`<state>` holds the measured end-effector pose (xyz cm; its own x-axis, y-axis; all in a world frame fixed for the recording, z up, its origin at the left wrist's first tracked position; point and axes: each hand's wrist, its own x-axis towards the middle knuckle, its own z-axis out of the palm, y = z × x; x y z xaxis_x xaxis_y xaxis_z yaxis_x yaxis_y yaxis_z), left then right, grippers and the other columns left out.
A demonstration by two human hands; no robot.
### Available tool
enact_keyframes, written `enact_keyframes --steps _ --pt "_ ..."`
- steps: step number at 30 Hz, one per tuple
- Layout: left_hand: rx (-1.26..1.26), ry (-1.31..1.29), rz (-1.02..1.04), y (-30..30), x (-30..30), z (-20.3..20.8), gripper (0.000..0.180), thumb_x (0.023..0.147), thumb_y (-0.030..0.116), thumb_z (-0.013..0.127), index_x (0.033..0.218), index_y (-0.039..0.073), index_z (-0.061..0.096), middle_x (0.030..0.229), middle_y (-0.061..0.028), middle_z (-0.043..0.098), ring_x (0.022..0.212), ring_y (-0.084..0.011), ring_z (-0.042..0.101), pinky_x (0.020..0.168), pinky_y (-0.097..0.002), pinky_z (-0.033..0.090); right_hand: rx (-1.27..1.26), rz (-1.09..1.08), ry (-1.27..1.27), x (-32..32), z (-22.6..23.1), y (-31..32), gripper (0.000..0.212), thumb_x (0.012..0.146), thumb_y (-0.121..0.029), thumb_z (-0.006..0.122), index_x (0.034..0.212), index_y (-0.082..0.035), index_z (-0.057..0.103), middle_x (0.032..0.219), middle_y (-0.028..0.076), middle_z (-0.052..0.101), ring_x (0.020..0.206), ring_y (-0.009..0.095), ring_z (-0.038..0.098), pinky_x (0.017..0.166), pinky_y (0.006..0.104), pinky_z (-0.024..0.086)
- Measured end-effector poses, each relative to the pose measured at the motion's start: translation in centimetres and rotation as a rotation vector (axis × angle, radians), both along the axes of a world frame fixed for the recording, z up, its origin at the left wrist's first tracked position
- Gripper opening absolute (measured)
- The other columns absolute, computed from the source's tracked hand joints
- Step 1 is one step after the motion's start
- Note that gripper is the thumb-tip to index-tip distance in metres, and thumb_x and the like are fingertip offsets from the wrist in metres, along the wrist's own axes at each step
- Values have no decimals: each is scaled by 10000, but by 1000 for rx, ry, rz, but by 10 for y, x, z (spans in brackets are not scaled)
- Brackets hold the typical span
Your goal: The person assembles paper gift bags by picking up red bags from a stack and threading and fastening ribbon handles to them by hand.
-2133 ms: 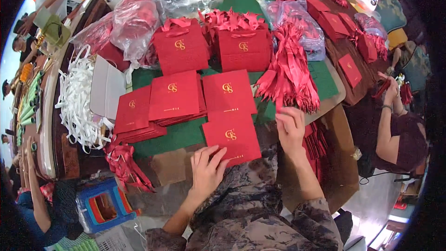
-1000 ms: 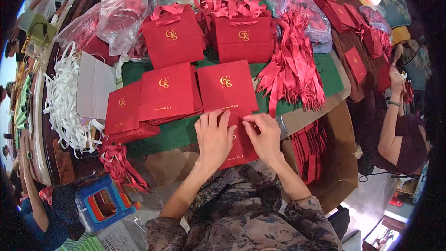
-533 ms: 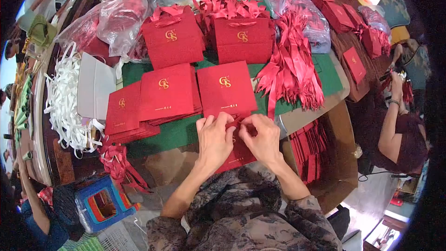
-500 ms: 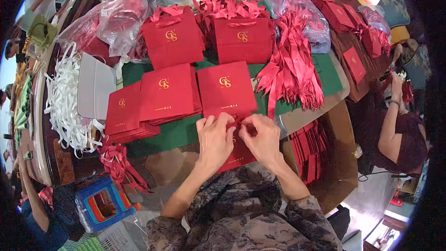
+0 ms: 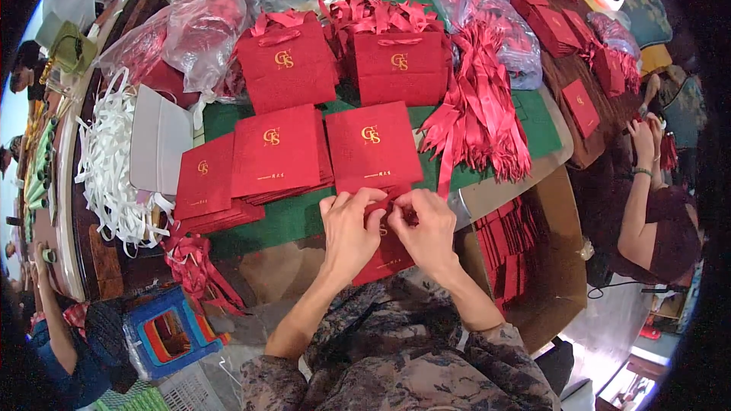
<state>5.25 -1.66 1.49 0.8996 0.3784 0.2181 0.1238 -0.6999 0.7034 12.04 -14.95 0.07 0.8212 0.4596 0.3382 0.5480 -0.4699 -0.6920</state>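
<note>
The red bag is held in front of the patterned shirt, at the near edge of the tabletop. Its upper edge is pinched by the left hand, fingers curled inward, and the right hand, thumb and fingertips drawn together; both forearms are angled inward.

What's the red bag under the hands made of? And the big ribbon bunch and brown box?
Red bag: probably stiff, matte paper; flat face, straight edge. Ribbon bunch: satin-like cloth, perhaps synthetic; the strips shine and drape. Brown box: likely cardboard; dull, with flat, stiff-looking walls.
</note>
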Motion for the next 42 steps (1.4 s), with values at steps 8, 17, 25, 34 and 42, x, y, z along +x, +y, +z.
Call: enact_keyframes --steps 8,17,25,34,42 --pt "20 1 2 0 0 1 211 809 32 688 1011 93 677 890 -68 724 862 -260 629 854 -386 392 18 0 -120 -1 -1 2 181 740 -44 756 855 -57 618 772 100 619 718 298 612 650 411 476" --pt "-94 12 -45 8 -3 -4 210 803 11 678 996 87 645 884 -67 709 871 -286 631 830 -407 393 82 -8 74 -4 1 1 144 760 -40 747 849 -39 633 790 95 638 708 265 639 645 375 505" --pt "-510 130 -68 19 -2 0 238 842 -6 691 1079 9 676 1051 -132 740 1012 -250 715 932 -372 532 179 63 202 -2 7 -9 129 780 -68 741 864 -40 647 816 100 658 723 272 642 653 368 506" --pt "-434 130 -83 22 -3 -2 243 840 -24 688 1082 -21 670 1049 -160 738 1073 -254 709 933 -358 556 209 47 143 -2 0 -8 126 780 -56 750 865 -41 658 798 99 653 728 268 635 678 372 497" --pt "-195 104 -54 11 -3 7 217 842 19 689 1057 46 695 990 -113 740 988 -246 695 878 -376 490 75 66 15 2 5 -4 117 773 -14 748 851 -27 661 781 96 644 681 234 640 611 342 512"
